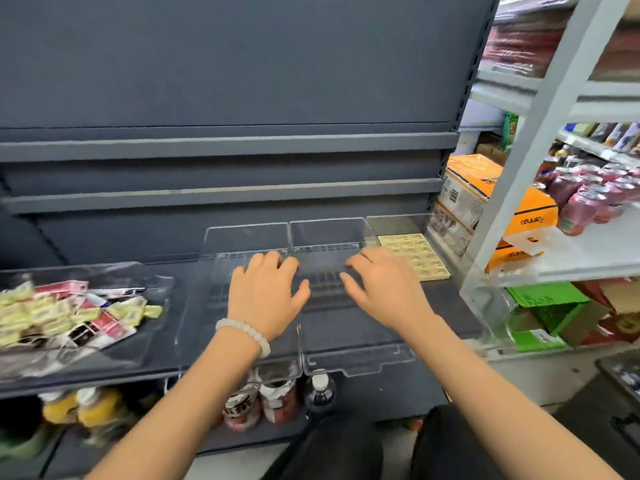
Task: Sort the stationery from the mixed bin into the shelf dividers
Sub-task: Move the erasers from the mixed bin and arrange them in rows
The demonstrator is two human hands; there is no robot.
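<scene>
A clear mixed bin (152,282) sits on the dark shelf at the left, filled with several small yellow, red and black stationery packets (62,317). Clear plastic shelf dividers (325,233) stand in the middle of the shelf. The right-hand compartment holds a flat layer of yellow packets (415,254). My left hand (266,292), with a white bead bracelet at the wrist, lies palm down over the left compartment. My right hand (381,285) lies palm down over the middle compartment. The fingers of both are relaxed and hold nothing.
Dark empty shelves (225,143) rise behind the dividers. Bottles and cans (263,400) stand on the shelf below. A white rack (540,109) at the right carries orange boxes (485,192), pink cans (588,199) and green boxes (547,306).
</scene>
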